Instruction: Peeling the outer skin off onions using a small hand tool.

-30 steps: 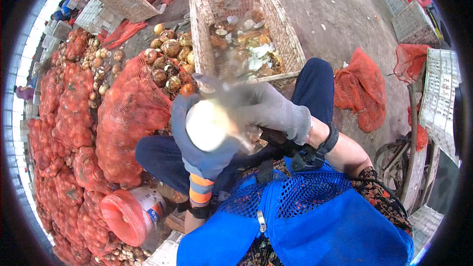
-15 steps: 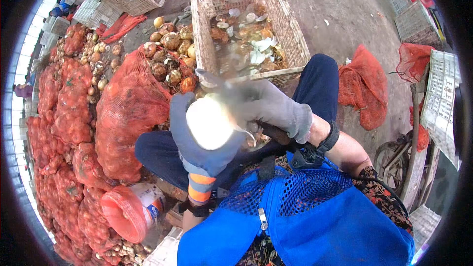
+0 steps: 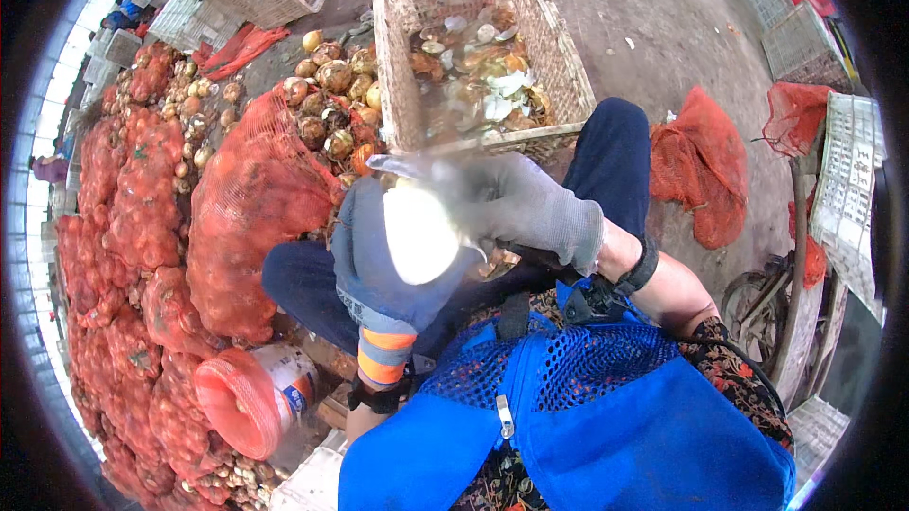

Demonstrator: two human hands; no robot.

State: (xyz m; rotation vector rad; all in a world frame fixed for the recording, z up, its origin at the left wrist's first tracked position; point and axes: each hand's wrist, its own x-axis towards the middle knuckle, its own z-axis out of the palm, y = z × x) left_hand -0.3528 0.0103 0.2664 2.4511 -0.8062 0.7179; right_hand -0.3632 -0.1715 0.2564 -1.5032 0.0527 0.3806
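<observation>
A peeled onion (image 3: 419, 234), glaring white, rests in my left hand (image 3: 365, 255), whose blue-grey glove is wrapped round it. My right hand (image 3: 521, 203), in a grey glove, is closed against the onion's right side. From its fingers a short knife blade (image 3: 393, 166) points left over the top of the onion; the handle is hidden and the fingertips are blurred. Just beyond both hands stands a dirty white plastic crate (image 3: 559, 61) with onion skins and peelings (image 3: 507, 94) in it.
Unpeeled onions (image 3: 331, 80) spill from a red mesh sack (image 3: 251, 236) to my left. More filled sacks (image 3: 133, 189) are piled farther left, beside a bucket (image 3: 284, 383) with red mesh over it. A loose red mesh bag (image 3: 705, 165) lies on the right; white crates (image 3: 847, 189) stand beyond it.
The onion and my left hand have shifted slightly right, and the onion's white face appears turned. The knife blade now lies flatter above it. My right hand remains close against the onion.
</observation>
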